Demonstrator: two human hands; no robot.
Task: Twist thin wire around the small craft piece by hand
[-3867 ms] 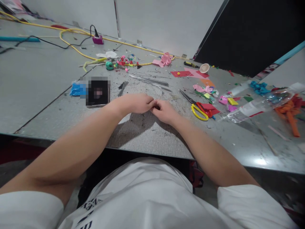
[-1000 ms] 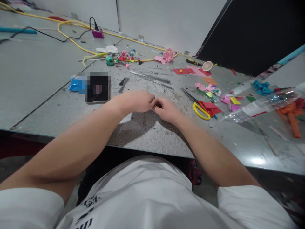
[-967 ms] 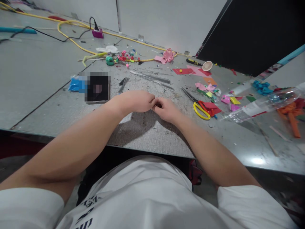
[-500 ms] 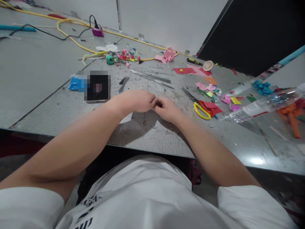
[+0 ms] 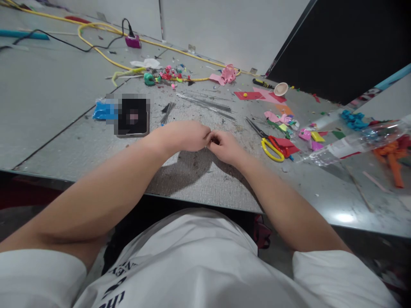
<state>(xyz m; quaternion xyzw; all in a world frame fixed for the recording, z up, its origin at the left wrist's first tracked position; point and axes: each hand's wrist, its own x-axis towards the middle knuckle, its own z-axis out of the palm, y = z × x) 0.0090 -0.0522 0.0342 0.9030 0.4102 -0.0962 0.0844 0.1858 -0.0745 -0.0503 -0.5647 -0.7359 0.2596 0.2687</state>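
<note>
Left of the yellow-and-red-handled steel scissors [image 5: 264,136], the bare left hand [image 5: 190,136] and bare right hand [image 5: 226,147] meet, fingers curled; whether they clamp anything, I cannot tell. Their work looks unfinished.

We wear a loose white shirt [image 5: 199,256] that fills the lower middle of the frame in soft folds, with dark lettering [image 5: 117,280] slanting across its left part, where "NEY", an ampersand and "the" can be made out. Our left sleeve [image 5: 38,278] and right sleeve [image 5: 337,278], both short, wide and white, end in plain hems at the lower corners, leaving slim forearms [image 5: 118,179] and rounded hands [image 5: 189,136] bare.
</note>
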